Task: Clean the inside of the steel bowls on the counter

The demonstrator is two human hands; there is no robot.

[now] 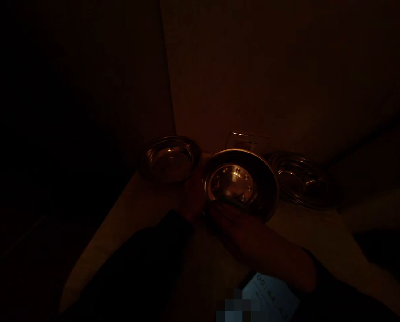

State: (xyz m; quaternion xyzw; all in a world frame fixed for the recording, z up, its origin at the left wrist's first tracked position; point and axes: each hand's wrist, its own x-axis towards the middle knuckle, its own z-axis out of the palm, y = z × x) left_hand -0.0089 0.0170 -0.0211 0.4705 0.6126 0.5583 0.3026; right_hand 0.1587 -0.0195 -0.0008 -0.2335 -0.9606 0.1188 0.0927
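Note:
The light is very dim. A shiny metal bowl [268, 179] is tilted toward me at the middle of the table. My left hand [193, 199] is at its left side, closed on the rim as far as the dark lets me see. Across the bowl's near edge reaches my right hand [240, 226], its fingers close together. A dark, slightly greenish edge shows by those fingertips, too dim to name. Both forearms are in dark sleeves.
Another metal bowl [171, 163] stands at the left on the wooden table [102, 241]. Stacked metal dishes [303, 181] lie at the right. A clear boxy object [246, 141] is behind, near the wall [270, 67]. A lit phone [273, 295] showing digits lies in front.

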